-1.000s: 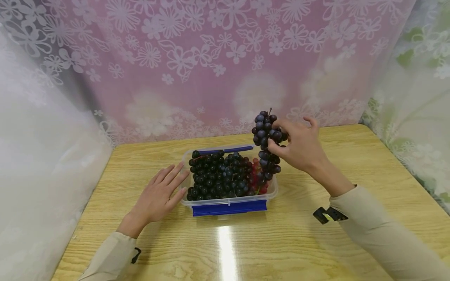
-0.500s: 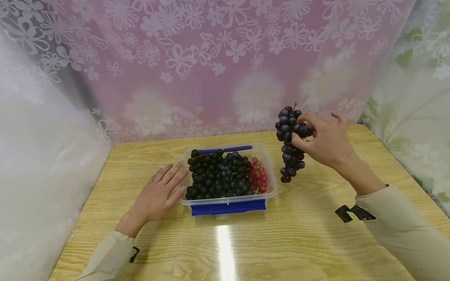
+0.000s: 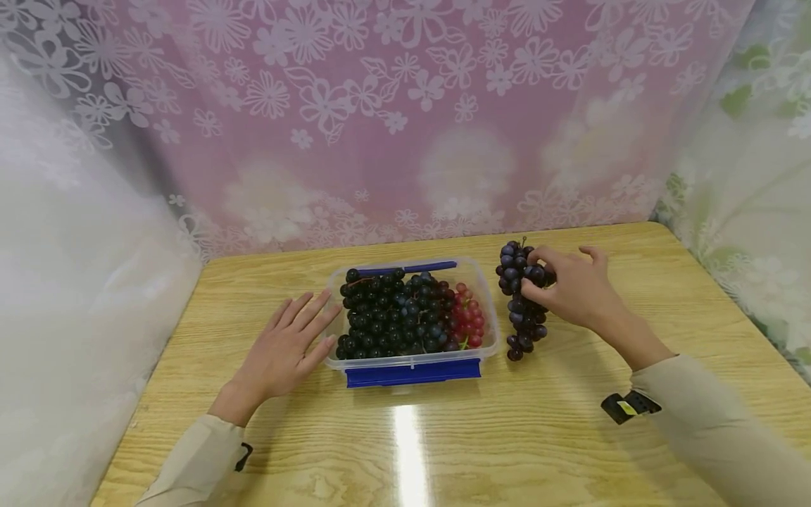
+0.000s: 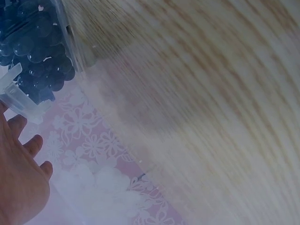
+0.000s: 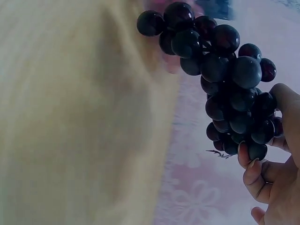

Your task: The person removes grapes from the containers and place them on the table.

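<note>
My right hand pinches a bunch of dark purple grapes near its upper part, just right of the clear plastic container. In the right wrist view the bunch of grapes reaches up and left from the thumb and fingertips. My left hand lies with fingers spread, fingertips at the container's left side. Inside the container are black grapes, dark blue-purple grapes and a small red bunch at its right end. In the left wrist view, the left hand is beside the container's translucent corner.
The container has a blue clip on its front and another blue strip along the back. It stands on a wood-grain table. A pink floral curtain hangs behind, with pale curtains at both sides.
My right hand has carried the dark purple grapes rightward off the container's right end, then lowered them toward the table. The left hand and the container have stayed in place.
</note>
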`<state>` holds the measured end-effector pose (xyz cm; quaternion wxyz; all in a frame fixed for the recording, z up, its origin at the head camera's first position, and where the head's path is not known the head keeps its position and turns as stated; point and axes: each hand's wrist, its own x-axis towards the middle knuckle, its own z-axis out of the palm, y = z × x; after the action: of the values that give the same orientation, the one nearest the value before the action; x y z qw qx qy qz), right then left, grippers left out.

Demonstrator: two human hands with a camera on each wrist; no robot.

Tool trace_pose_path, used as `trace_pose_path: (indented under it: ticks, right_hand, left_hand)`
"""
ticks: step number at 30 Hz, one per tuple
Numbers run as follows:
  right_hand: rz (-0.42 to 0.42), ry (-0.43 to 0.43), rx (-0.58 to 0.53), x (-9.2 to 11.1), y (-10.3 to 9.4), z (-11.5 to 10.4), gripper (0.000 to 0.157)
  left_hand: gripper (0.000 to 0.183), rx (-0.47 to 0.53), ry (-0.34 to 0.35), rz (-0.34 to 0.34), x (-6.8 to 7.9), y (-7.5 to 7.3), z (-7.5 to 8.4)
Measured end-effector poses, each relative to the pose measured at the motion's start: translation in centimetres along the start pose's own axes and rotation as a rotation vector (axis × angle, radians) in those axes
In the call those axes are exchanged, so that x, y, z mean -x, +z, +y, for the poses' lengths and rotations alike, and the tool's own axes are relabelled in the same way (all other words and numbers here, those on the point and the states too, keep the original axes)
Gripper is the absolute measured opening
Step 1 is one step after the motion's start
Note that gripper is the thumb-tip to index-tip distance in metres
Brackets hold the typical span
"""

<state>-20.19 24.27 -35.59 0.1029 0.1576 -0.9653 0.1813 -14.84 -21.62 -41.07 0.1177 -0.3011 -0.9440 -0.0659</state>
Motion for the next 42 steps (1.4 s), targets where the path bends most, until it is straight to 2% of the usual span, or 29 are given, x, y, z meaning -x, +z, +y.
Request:
trace_pose_path:
  ticks: [7, 19, 28, 36, 42]
  right_hand:
    - [-0.099, 0.014, -0.009, -0.1, 2.5, 0.6, 0.032]
    - [-0.218, 0.013, 0.008, -0.8, 4.2, 0.7, 0.033]
    - [-0.19, -0.051, 0.054, -0.9, 5.5, 0.3, 0.039]
    - [-0.118, -0.027, 0.102, 0.1, 6.6, 0.0, 0.038]
    - [-0.107, -0.019, 0.135, 0.3, 6.6, -0.2, 0.041]
  left_hand:
    - [0.055, -0.042, 0.009, 0.019, -0.1, -0.2, -0.1]
    - [0.06, -0.081, 0.036, 0.034, -0.5, -0.6, 0.1]
    - [0.061, -0.081, 0.045, 0.044, -0.8, -0.5, -0.2]
    - [0.061, -0.06, 0.046, 0.044, -0.5, -0.2, -0.2]
    - [0.06, -0.052, 0.041, 0.046, -0.4, 0.2, -0.2]
